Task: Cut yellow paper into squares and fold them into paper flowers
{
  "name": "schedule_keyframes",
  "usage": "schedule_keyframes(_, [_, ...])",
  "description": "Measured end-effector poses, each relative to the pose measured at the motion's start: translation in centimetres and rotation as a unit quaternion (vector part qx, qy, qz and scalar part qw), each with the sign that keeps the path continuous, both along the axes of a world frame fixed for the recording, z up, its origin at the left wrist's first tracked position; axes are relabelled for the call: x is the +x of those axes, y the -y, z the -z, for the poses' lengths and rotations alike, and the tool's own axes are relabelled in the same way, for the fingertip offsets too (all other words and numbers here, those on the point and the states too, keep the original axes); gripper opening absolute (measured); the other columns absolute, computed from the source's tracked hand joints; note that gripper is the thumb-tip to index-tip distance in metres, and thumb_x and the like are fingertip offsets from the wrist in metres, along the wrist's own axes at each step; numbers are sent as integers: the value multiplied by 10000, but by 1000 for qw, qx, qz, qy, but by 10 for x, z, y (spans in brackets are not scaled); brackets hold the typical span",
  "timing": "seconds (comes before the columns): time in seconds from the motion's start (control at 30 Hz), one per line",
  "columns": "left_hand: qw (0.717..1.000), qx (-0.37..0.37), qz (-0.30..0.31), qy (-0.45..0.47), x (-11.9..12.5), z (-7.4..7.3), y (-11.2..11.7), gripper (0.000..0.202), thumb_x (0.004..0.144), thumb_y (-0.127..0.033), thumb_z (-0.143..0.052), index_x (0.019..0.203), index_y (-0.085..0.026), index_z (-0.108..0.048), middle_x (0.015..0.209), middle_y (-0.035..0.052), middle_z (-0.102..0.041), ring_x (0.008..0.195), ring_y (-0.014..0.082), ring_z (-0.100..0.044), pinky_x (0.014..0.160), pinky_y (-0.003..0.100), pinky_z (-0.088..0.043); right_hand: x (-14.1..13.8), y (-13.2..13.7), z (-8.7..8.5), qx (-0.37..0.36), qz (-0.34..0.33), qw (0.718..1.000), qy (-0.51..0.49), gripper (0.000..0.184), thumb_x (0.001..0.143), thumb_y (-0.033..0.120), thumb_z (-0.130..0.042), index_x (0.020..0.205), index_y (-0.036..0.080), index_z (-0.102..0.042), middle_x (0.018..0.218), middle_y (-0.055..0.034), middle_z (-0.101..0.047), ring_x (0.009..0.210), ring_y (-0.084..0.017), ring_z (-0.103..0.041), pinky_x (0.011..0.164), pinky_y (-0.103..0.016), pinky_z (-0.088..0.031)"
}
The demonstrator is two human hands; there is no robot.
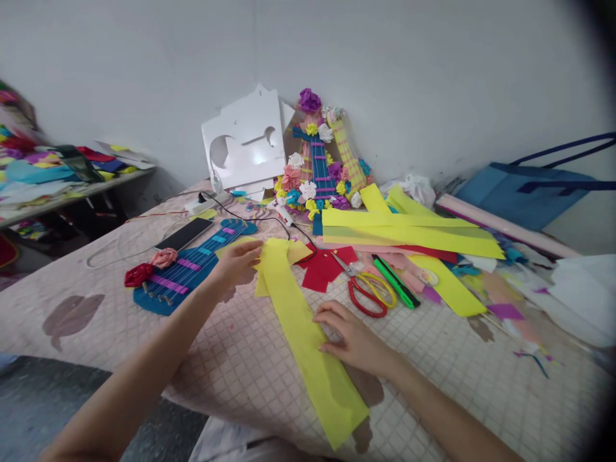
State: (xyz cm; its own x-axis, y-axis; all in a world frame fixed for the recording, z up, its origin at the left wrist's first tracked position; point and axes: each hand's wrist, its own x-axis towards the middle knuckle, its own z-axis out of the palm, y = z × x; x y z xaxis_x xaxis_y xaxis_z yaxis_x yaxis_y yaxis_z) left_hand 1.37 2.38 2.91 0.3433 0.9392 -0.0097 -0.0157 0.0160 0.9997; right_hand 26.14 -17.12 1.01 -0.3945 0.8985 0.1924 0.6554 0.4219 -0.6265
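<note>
A long yellow crepe-paper strip (301, 321) lies slantwise across the table in front of me, its near end close to the table edge. My left hand (238, 262) is at the strip's far end, fingers stretched out and fingertips at its left edge. Shorter yellow pieces (261, 285) lie under that end. On the strip's right edge rest the fingertips of my right hand (351, 337), thumb and fingers apart. Beside it are scissors (370, 292) with red and yellow handles, a green utility knife (395, 282) and red paper pieces (327, 266).
A blue guitar-shaped craft (192, 266) with paper roses and a black phone (185, 235) lie left. Behind are a glue gun (282, 210), a flower-covered guitar craft (317, 163) and a white cut-out board (248, 141). Yellow strips (409, 231) and a blue bag (520, 192) are right.
</note>
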Motion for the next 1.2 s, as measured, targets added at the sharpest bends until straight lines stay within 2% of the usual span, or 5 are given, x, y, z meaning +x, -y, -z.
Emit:
schedule_keyframes(0.53, [981,130,14,146,48,-9,-35,512,650,-349,-747,1121,-180,-638,892,51,-701,729,143,-647,693,262,-520,-5,-5,3,-128,25,969,-211,353,851,332,-565,1192,246,-538,1405,-130,-368,1028,-203,-578,679,-273,-491])
schedule_keyframes(0.77, [985,170,-15,23,52,9,-70,583,606,-406,-736,1097,-105,-641,888,95,-691,754,184,-640,727,325,-515,-4,-4,-1,-102,11,985,-138,287,828,245,-587,1114,229,-560,1070,-73,-574,925,-177,-581,713,-288,-491])
schedule_keyframes(0.93, [982,177,-27,-60,42,15,-66,548,628,-405,-708,1098,-132,-637,1031,113,-666,851,216,-631,773,360,-501,6,3,-17,-106,-154,982,-35,579,710,349,-729,1238,243,-518,1262,-87,-497,1196,-230,-426,1010,-399,-353])
schedule_keyframes(1.03, [973,195,-54,-113,35,13,-53,440,643,-339,-702,1040,-156,-652,1106,116,-634,1013,270,-584,876,411,-460,7,7,-18,-106,-161,981,16,601,711,360,-726,1260,247,-507,1307,-90,-453,1224,-235,-386,1026,-409,-330])
schedule_keyframes(1.2, [903,351,-70,-238,32,9,-26,329,714,-236,-641,1038,-180,-631,1250,110,-539,1196,262,-468,1030,423,-340,-3,6,-9,-70,-118,990,27,348,771,322,-686,1097,238,-596,1225,-78,-502,1157,-221,-433,975,-384,-377])
